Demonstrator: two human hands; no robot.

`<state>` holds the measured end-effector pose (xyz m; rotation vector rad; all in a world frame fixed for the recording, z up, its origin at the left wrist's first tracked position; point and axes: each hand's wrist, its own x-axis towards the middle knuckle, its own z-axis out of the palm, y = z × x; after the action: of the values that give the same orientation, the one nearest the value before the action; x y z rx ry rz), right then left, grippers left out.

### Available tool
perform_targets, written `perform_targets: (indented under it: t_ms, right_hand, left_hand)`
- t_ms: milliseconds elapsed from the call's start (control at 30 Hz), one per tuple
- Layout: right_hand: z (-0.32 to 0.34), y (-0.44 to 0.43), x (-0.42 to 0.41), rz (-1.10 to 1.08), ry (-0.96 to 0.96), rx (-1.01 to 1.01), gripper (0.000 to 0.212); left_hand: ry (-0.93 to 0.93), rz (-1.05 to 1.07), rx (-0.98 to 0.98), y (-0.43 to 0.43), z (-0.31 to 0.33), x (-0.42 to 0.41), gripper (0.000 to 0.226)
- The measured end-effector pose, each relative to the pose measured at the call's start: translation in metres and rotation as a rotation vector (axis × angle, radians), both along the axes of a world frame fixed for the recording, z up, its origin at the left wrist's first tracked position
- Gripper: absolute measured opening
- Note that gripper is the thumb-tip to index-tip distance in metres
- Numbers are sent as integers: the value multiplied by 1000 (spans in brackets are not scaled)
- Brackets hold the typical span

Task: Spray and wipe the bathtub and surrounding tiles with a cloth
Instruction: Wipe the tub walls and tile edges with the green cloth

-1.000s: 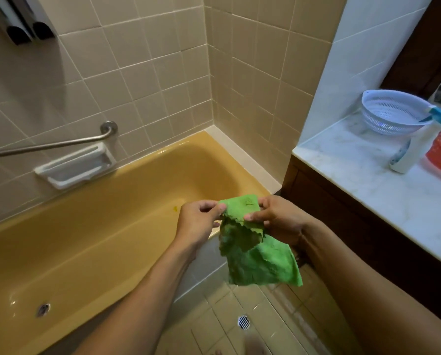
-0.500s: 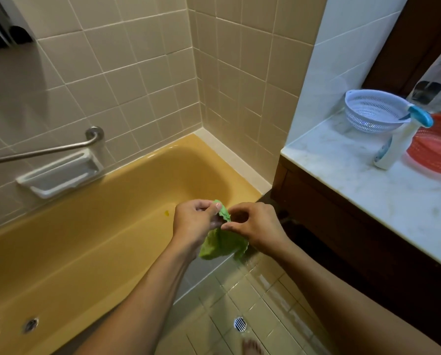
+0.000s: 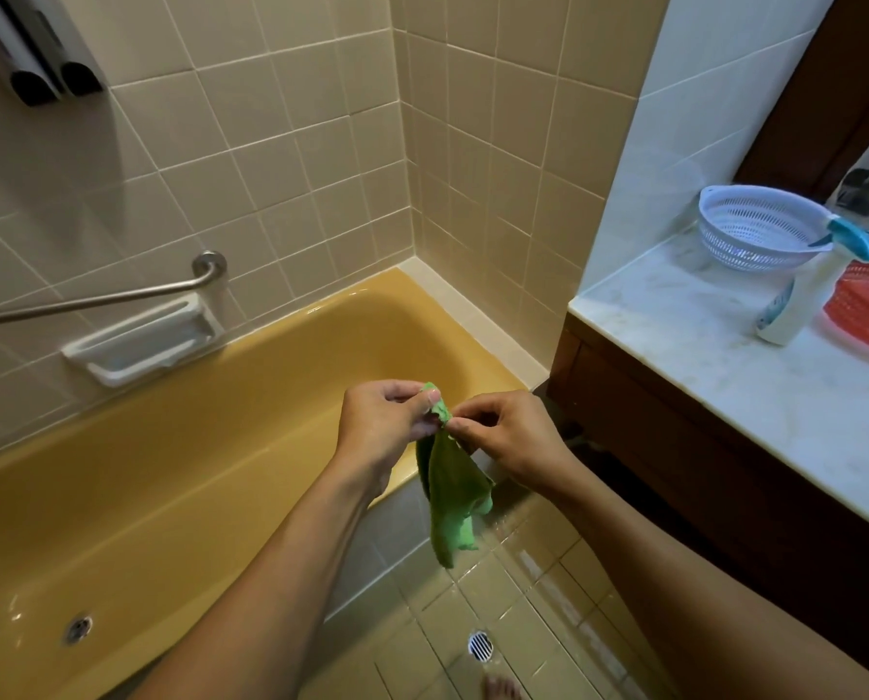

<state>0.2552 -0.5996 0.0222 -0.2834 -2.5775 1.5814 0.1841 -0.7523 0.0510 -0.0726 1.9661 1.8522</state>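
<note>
Left hand (image 3: 383,421) and right hand (image 3: 511,442) pinch the green cloth (image 3: 452,502) above the near rim of the bathtub (image 3: 250,421).

Fingers and thumbs of both hands grip its top edge close together, and the rest hangs limp over the wet floor (image 3: 498,598). It probably wipes best shaken open and folded into a flat pad, so a clean face meets the tub and the tiles (image 3: 281,159) behind. The spray bottle (image 3: 801,295) stands well apart on the worktop (image 3: 700,356); its label is too small to read.
</note>
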Motion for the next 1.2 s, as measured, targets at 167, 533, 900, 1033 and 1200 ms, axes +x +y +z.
perform_targets:
  t_ms: [167, 533, 900, 1033, 1200]
  right_hand:
    - [-4, 6, 2, -20, -11, -24, 13]
    - [1, 39, -2, -133, -105, 58, 20]
    - [40, 47, -19, 12, -100, 11, 19]
    - [47, 51, -20, 6, -92, -1, 20]
    - [52, 61, -15, 51, -122, -60, 25]
  left_hand:
    - [-64, -86, 36, -2, 3, 1, 30]
    - [654, -366, -839, -19, 11, -32, 24]
    - [384, -359, -419, 17, -20, -7, 27]
    - [466, -177, -464, 33, -28, 4, 11]
    - [337, -30, -249, 34, -22, -7, 15]
